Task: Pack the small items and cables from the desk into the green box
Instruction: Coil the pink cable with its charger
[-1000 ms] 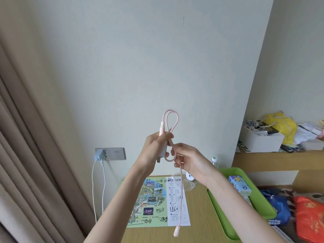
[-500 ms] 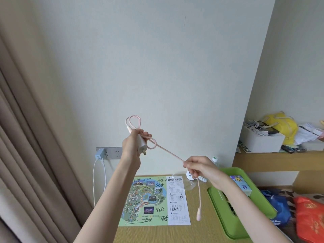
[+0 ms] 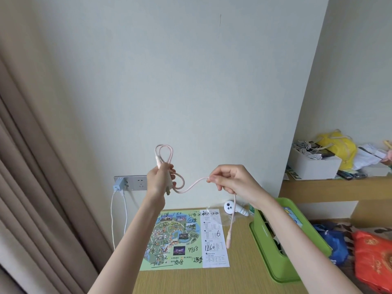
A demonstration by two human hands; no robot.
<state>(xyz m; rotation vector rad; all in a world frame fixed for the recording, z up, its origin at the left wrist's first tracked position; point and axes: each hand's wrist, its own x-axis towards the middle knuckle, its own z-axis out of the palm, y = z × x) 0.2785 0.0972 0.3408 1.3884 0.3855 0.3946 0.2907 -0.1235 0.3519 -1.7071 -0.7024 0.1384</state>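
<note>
My left hand [image 3: 159, 181] is raised in front of the wall and grips a white charger plug together with loops of a pink cable [image 3: 192, 185]. The cable runs right to my right hand [image 3: 230, 180], which pinches it between thumb and fingertips. From there its free end hangs down, and the pink connector [image 3: 229, 239] dangles above the desk. The green box [image 3: 273, 251] stands on the desk's right side, partly hidden by my right forearm, with small items inside.
A printed map sheet [image 3: 184, 238] lies on the wooden desk [image 3: 239, 279]. A small white device [image 3: 234, 207] sits at the back. A wall socket [image 3: 131, 183] holds a blue plug with white cords. Curtain at left; a shelf with a white box [image 3: 314, 166] at right.
My hands spread apart with the cable stretched between them, then my right hand rose and came back toward the left, leaving slack. More loops sit in my left hand.
</note>
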